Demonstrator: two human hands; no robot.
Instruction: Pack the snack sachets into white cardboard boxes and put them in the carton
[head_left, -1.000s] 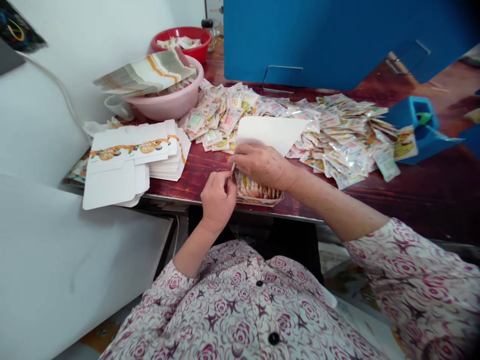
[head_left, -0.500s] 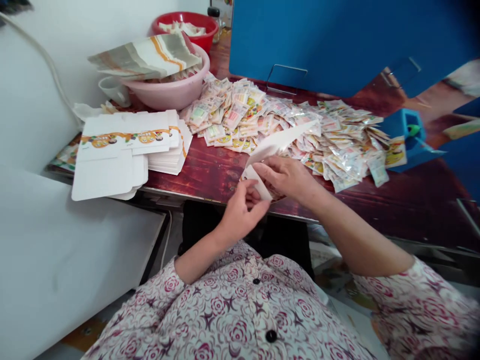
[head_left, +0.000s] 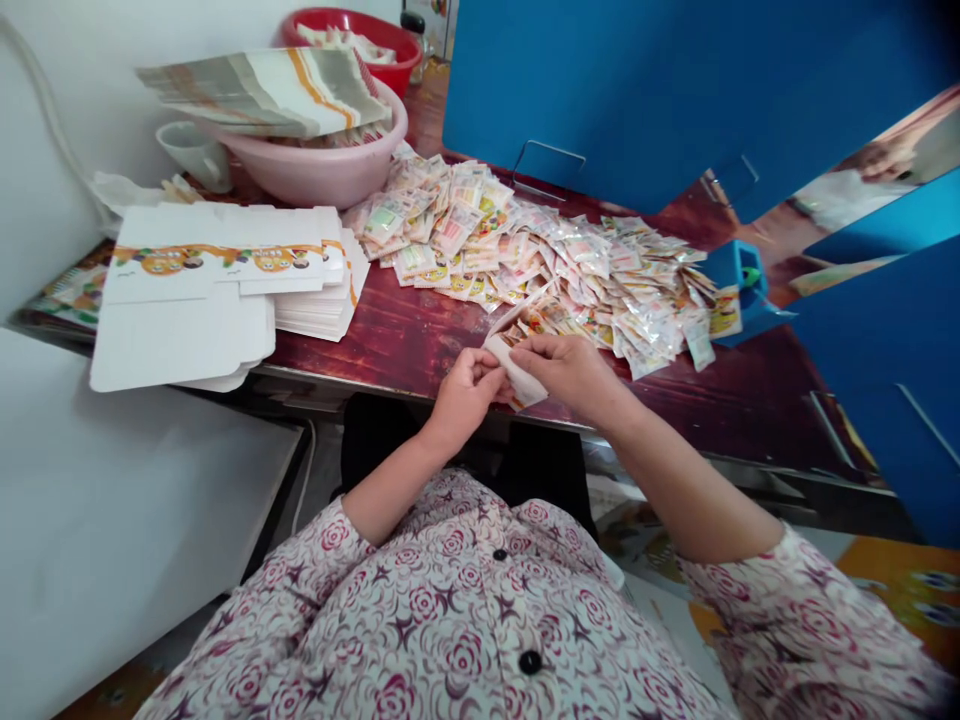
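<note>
Over the table's front edge, a small white cardboard box (head_left: 519, 372) is held between both hands, partly folded, with an end flap turned toward me. My left hand (head_left: 463, 398) grips its left side, thumb and fingers pinched together. At the upper right edge, my right hand (head_left: 571, 374) has its thumb and fingers closed on the card. Behind the hands lies a long heap of small printed sachets (head_left: 517, 240). Left of them is a stack of flat white cartons (head_left: 180, 335) with an orange printed band. The inside of the held box is mostly hidden.
A pink basin (head_left: 300, 172) with a striped bag (head_left: 255, 92) on top stands at the back left, before a red basin (head_left: 409, 52). A cup (head_left: 193, 155) is beside it. Blue panels (head_left: 600, 100) border the back, near a small blue container (head_left: 731, 265).
The box's long flap, raised up and to the right before, now shows only as a thin edge. Both hands remain on the box. The view has shifted to the right.
</note>
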